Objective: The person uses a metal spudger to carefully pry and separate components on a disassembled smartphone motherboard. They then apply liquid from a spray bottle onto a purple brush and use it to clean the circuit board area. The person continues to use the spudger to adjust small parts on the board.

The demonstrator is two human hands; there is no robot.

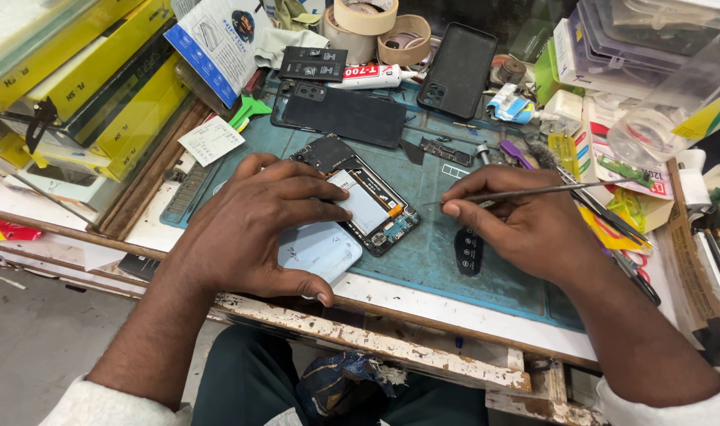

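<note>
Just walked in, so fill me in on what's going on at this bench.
A person sits at a cluttered repair bench with an opened phone lying on a blue-green work mat. The left hand presses down on the phone, its back cover off and battery showing. The right hand pinches a thin metal tool, its tip pointing toward the phone's lower end. A black phone back and another dark phone lie further back, near rolls of tape and a glue tube.
</note>
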